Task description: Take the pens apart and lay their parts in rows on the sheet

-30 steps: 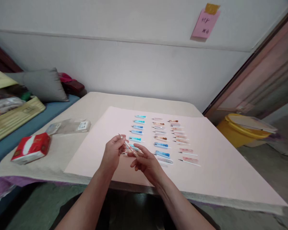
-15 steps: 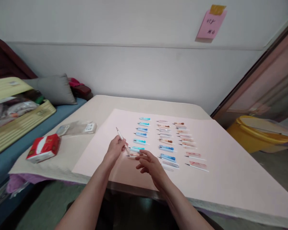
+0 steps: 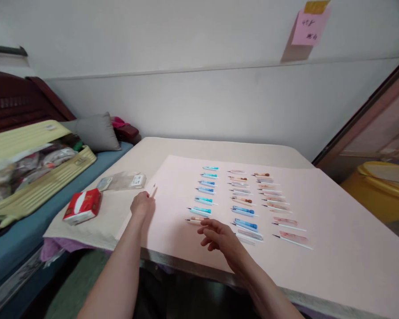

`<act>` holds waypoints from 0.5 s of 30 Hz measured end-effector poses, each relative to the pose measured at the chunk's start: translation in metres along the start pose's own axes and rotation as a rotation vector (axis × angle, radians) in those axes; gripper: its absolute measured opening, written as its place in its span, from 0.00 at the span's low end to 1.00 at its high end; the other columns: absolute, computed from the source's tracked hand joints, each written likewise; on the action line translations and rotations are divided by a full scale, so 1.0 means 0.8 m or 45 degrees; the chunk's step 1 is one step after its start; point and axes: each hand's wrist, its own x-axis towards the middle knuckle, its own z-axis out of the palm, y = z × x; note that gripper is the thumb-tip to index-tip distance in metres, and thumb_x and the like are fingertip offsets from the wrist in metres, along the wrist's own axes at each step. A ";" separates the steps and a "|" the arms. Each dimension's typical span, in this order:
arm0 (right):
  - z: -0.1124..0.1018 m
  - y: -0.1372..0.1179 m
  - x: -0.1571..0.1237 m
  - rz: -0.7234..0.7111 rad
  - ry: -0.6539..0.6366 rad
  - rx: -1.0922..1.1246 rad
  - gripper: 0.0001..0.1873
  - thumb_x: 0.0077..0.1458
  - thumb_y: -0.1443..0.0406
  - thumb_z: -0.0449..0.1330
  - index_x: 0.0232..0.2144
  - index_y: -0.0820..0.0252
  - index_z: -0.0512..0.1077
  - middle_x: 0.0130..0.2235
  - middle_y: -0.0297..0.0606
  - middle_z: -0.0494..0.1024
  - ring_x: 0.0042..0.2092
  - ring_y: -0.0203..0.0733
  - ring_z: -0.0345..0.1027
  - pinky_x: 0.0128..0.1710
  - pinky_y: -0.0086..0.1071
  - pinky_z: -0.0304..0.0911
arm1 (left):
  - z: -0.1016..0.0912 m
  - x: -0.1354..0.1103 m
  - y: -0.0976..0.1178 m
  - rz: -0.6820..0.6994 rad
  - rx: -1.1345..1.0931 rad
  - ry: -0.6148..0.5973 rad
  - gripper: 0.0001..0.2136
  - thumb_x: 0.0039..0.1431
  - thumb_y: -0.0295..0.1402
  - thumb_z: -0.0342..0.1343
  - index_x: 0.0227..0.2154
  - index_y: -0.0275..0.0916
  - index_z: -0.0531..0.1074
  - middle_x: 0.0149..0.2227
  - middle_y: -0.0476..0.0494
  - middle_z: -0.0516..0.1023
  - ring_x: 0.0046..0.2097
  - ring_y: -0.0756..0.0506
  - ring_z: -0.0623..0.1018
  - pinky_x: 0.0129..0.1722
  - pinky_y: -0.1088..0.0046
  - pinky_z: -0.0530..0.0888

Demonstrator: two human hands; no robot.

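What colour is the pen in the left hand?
The pen looks white, showing best in the head view.

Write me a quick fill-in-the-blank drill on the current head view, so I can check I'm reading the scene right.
The left hand holds a slim pen that is ____ in colour.
The other pens lie in ____ columns on the pale sheet.
The tissue pack at the person's left is mainly ____.
The note taped to the white wall is ____.

Missing words: white; three; red; pink.
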 end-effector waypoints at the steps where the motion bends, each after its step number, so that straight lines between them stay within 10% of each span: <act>1: -0.001 0.000 -0.001 0.002 -0.020 -0.004 0.18 0.46 0.60 0.59 0.40 0.62 0.69 0.38 0.42 0.75 0.28 0.37 0.70 0.24 0.29 0.58 | 0.000 0.000 -0.003 -0.026 0.023 0.005 0.06 0.45 0.36 0.54 0.26 0.39 0.71 0.34 0.35 0.77 0.38 0.37 0.75 0.30 0.67 0.66; 15: -0.010 -0.009 -0.015 -0.051 -0.084 -0.011 0.15 0.48 0.59 0.59 0.38 0.61 0.70 0.37 0.40 0.75 0.30 0.36 0.69 0.26 0.28 0.59 | 0.004 -0.013 -0.007 -0.122 0.101 0.144 0.11 0.52 0.31 0.47 0.35 0.34 0.72 0.43 0.27 0.73 0.46 0.33 0.72 0.41 0.57 0.67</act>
